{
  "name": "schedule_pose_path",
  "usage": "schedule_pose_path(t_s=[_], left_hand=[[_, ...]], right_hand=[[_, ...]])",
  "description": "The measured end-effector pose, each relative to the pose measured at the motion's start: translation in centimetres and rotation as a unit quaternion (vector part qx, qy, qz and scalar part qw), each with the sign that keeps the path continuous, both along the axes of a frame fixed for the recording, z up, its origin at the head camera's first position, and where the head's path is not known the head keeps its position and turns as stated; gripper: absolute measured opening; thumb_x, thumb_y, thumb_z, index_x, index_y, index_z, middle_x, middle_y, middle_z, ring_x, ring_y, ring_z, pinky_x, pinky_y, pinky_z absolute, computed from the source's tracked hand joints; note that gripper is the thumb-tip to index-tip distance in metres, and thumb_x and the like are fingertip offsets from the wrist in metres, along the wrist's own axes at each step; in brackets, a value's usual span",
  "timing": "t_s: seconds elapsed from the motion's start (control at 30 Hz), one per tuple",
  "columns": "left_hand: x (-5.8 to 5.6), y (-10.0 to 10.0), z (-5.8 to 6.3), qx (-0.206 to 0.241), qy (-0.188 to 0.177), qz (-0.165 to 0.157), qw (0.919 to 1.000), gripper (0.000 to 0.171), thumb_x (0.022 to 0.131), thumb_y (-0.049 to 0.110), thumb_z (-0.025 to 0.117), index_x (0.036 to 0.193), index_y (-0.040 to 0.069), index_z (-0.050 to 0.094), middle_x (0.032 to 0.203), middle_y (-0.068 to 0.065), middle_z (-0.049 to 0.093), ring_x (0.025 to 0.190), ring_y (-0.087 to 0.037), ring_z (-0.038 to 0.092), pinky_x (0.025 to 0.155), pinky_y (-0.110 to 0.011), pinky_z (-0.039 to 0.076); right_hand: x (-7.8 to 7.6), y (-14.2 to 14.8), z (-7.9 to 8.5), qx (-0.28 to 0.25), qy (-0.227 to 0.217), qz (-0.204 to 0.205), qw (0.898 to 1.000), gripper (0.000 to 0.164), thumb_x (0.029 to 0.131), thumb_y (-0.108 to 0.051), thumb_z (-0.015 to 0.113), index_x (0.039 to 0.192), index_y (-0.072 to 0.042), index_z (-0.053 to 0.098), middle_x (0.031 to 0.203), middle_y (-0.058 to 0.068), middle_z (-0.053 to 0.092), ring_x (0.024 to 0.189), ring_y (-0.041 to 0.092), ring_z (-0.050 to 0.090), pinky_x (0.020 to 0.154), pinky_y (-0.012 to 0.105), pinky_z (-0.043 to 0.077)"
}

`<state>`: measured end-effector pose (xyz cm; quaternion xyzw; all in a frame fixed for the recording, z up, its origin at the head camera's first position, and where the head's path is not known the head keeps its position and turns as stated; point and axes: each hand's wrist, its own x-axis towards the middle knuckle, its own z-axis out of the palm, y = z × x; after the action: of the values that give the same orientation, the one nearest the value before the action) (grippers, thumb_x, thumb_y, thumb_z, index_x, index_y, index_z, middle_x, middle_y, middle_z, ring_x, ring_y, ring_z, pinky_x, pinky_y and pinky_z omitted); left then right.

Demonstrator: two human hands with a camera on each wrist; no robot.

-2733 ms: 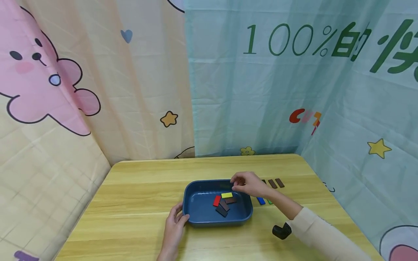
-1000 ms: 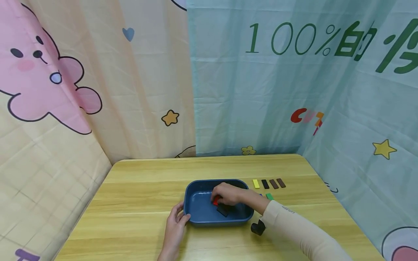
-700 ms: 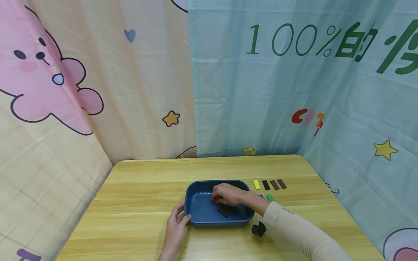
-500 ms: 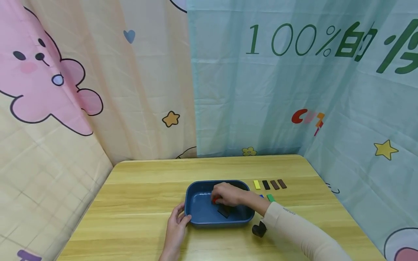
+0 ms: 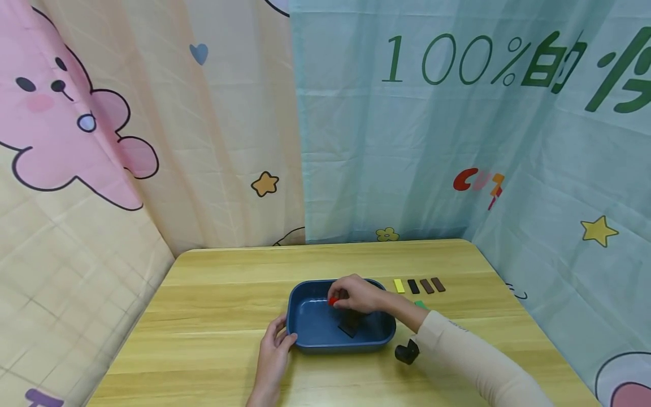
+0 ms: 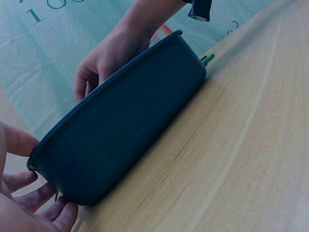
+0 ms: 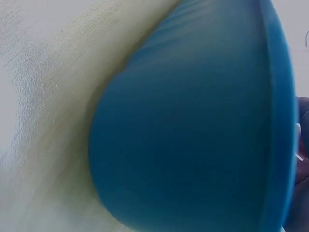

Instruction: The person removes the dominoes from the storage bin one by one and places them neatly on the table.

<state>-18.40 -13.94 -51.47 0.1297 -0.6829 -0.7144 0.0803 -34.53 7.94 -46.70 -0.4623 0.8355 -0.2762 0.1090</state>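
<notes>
A dark blue rectangular tray (image 5: pixel 346 346) stands on the wooden table. At its left end my left hand (image 5: pixel 272 356) grips it, thumb at the rim and fingers against the outer wall, as the left wrist view shows. My right hand (image 5: pixel 358 294) is over the tray's inside, pinching a small red block (image 5: pixel 333 301) between thumb and fingers. Under that hand, partly hidden, lie dark flat blocks (image 5: pixel 350 328) on the tray floor. The right wrist view is filled mostly by the tray's outer wall (image 7: pixel 193 135).
Right of the tray, a yellow block (image 5: pixel 399 286), a black block (image 5: pixel 413 286) and two brown blocks (image 5: pixel 432 285) lie in a row. A green block (image 5: pixel 420 304) is nearer, partly behind the right forearm. A black camera (image 5: pixel 407 351) hangs at the right wrist. Curtains surround the table.
The yellow block has gone from the tray to the row on the table. My right hand has reached into the tray, taken the red block and lifted it slightly. The left hand stays put.
</notes>
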Motion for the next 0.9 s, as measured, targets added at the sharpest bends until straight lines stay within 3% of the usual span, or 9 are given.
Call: schedule_pose_path(t_s=[0.4,0.77,0.9], left_hand=[[0.0,0.0,0.0,0.005,0.000,-0.002,1.0000,0.052,0.099,-0.001,0.058,0.149,-0.006,0.045,0.147,-0.027,0.046,0.134,-0.045,0.047,0.101,-0.038,0.051],[0.0,0.1,0.1,0.001,0.000,0.002,1.0000,0.052,0.099,-0.001,0.058,0.149,-0.006,0.044,0.147,-0.028,0.045,0.134,-0.046,0.047,0.103,-0.043,0.050],[0.1,0.1,0.1,0.002,0.001,0.001,1.0000,0.052,0.099,-0.001,0.058,0.149,-0.006,0.044,0.147,-0.027,0.045,0.134,-0.045,0.048,0.102,-0.040,0.051]], right_hand=[[0.1,1.6,0.4,-0.051,-0.045,-0.022,0.997,0.011,0.096,-0.008,0.074,0.107,-0.010,0.074,0.090,-0.009,0.069,0.077,0.006,0.064,0.072,0.026,0.057],[0.2,4.2,0.9,-0.075,-0.026,-0.040,0.996,0.010,0.096,-0.009,0.075,0.105,-0.012,0.074,0.091,-0.010,0.070,0.076,0.007,0.063,0.071,0.028,0.057],[0.2,5.4,1.0,-0.091,-0.033,-0.052,0.994,0.011,0.096,-0.011,0.075,0.107,-0.012,0.074,0.092,-0.009,0.069,0.074,0.009,0.062,0.068,0.028,0.057]])
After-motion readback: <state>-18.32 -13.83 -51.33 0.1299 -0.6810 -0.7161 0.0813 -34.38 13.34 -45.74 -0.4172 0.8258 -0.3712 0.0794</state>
